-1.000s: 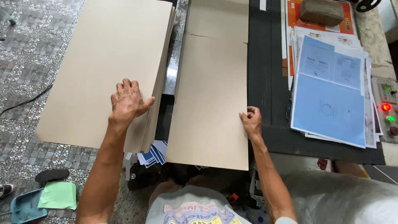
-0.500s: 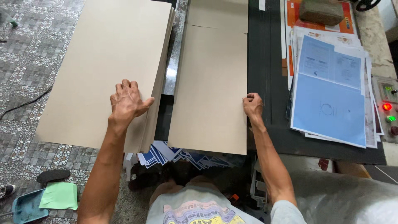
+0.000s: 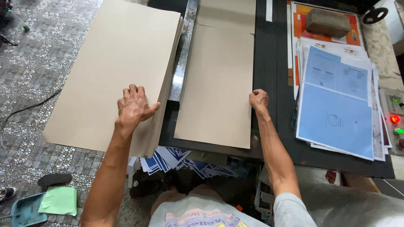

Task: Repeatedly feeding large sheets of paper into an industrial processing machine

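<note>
Not much in the way of packaging here, mostly printed stuff. There's a stack of blue printed sheets (image 3: 336,113) on the right side of the black table, lying over orange-and-white printed sheets (image 3: 299,25). A small green-lit display (image 3: 396,100) sits on the control panel at the far right edge. Blue-and-white printed cards (image 3: 168,157) are piled below the table's front edge.

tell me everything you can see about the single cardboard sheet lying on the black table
The cardboard sheet is plain beige-brown, long and rectangular, matte like thin board. It lies flat on the black table, its long side running away from the person, with a faint crease or seam across its far end. The right hand grips its right edge. Its left edge lies beside a metal strip, and the near end stops short of the table's front edge.
</note>
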